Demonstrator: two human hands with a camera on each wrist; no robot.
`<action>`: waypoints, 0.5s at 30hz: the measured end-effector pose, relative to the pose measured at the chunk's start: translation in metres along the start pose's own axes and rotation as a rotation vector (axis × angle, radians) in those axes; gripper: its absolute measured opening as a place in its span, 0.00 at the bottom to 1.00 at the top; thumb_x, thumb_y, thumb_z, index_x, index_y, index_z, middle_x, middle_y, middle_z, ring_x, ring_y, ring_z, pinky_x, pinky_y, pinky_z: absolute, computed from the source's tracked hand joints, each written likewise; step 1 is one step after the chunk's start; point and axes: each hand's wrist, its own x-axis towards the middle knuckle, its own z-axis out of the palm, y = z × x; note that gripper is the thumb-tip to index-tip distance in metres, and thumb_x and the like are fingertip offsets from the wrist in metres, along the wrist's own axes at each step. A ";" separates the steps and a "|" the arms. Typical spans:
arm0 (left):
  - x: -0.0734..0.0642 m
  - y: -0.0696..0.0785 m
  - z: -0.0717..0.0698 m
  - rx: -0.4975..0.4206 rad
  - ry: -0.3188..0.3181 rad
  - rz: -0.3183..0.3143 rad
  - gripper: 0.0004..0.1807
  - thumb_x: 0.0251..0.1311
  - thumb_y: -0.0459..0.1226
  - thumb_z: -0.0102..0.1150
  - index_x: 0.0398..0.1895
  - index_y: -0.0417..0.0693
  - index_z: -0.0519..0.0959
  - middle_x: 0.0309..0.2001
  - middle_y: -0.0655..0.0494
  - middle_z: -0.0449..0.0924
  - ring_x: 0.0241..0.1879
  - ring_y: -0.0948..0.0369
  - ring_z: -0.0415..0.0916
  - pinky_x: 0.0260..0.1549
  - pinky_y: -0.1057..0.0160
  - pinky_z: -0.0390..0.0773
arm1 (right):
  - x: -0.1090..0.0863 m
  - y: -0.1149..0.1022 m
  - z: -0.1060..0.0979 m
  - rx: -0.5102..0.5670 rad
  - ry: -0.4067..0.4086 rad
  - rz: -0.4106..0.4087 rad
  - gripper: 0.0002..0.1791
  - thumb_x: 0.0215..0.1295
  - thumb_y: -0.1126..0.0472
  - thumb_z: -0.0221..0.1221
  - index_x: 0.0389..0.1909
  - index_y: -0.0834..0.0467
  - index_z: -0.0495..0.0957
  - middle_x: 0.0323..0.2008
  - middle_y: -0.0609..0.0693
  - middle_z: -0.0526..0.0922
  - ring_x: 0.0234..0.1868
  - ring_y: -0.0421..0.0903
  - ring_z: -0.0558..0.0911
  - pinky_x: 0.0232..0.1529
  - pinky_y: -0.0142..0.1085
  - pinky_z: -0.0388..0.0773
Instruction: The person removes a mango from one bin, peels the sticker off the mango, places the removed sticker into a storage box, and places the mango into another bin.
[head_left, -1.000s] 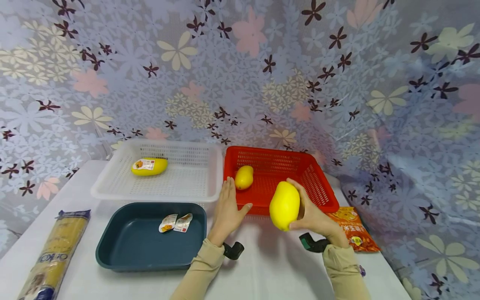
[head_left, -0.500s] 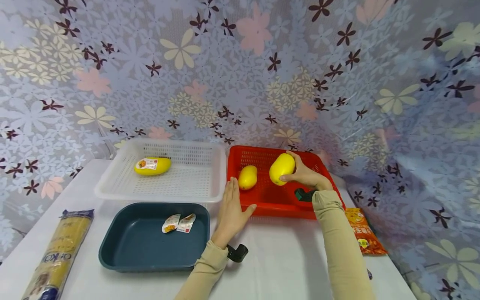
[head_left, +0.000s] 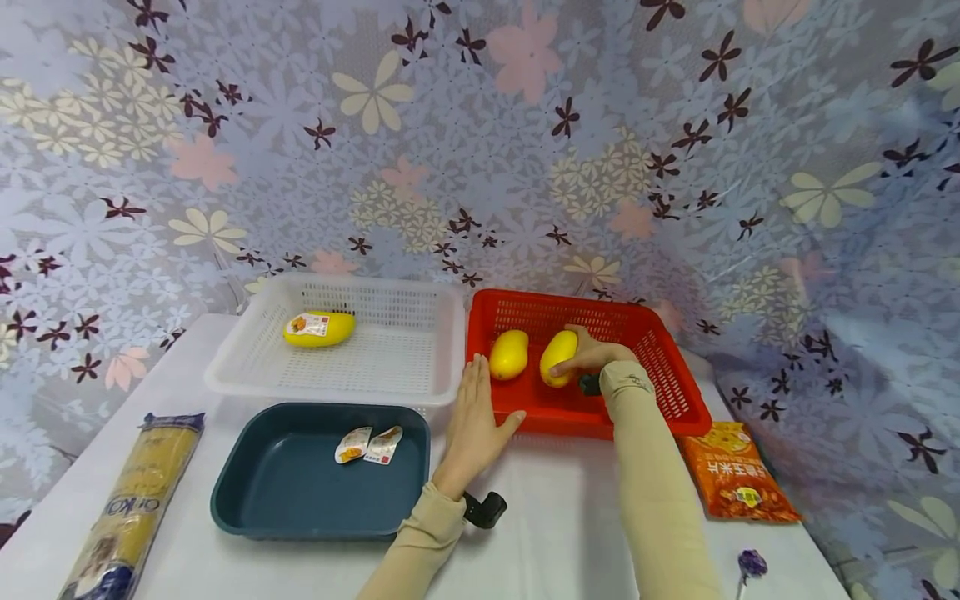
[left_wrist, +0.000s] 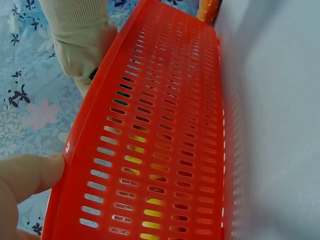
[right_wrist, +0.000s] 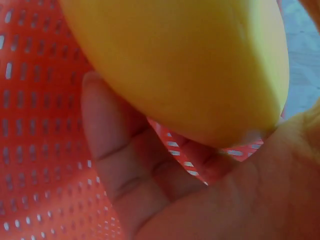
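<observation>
Inside the red basket (head_left: pixel 570 425), my right hand (head_left: pixel 595 353) grips a yellow mango (head_left: pixel 557 360), fingers and thumb around it. The right wrist view shows that mango (right_wrist: pixel 190 65) close up, against the fingers (right_wrist: pixel 117 135). A second mango (head_left: pixel 509 356) lies to its left in the same basket. My left hand (head_left: pixel 477 425) rests at the basket's front left corner, its fingers straight and thumb spread. In the left wrist view the thumb (left_wrist: pixel 37 172) touches the red rim, and yellow shows through the basket's slots.
A white basket (head_left: pixel 322 395) holding a labelled yellow mango (head_left: pixel 340 328) stands left of the red one. Before it is a dark blue tray (head_left: pixel 292 500) with two stickers (head_left: pixel 383 445). A pasta pack (head_left: pixel 135 500), snack bag (head_left: pixel 738 475) and lollipop (head_left: pixel 752 563) lie around.
My right hand has carried the mango from in front of the red basket, over its rim and down into it, beside the other mango. The left hand stays at the corner.
</observation>
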 end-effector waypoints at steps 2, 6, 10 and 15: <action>0.000 0.000 0.001 -0.007 0.003 0.001 0.49 0.59 0.45 0.63 0.75 0.34 0.48 0.77 0.41 0.46 0.77 0.45 0.43 0.74 0.47 0.50 | 0.006 0.004 0.002 -0.037 0.003 0.031 0.60 0.59 0.49 0.65 0.75 0.60 0.29 0.71 0.70 0.44 0.71 0.66 0.53 0.72 0.58 0.55; -0.002 0.000 0.002 -0.024 0.002 -0.011 0.49 0.59 0.44 0.63 0.76 0.36 0.47 0.77 0.41 0.46 0.77 0.46 0.42 0.73 0.46 0.52 | 0.018 0.012 0.007 -0.047 -0.003 0.065 0.61 0.57 0.46 0.66 0.76 0.58 0.31 0.74 0.68 0.42 0.74 0.65 0.48 0.73 0.59 0.49; -0.002 0.000 0.003 -0.025 -0.005 -0.018 0.49 0.59 0.44 0.63 0.76 0.37 0.46 0.78 0.43 0.44 0.77 0.46 0.41 0.72 0.46 0.54 | 0.024 0.013 0.008 0.000 -0.010 0.053 0.63 0.59 0.48 0.65 0.76 0.57 0.25 0.75 0.67 0.36 0.75 0.65 0.45 0.74 0.59 0.46; -0.002 0.001 0.002 -0.025 -0.022 -0.033 0.50 0.60 0.45 0.62 0.77 0.40 0.45 0.78 0.45 0.43 0.78 0.48 0.39 0.73 0.46 0.53 | 0.026 0.009 0.006 0.069 -0.052 0.063 0.64 0.62 0.50 0.62 0.73 0.57 0.16 0.76 0.65 0.26 0.77 0.64 0.38 0.75 0.59 0.42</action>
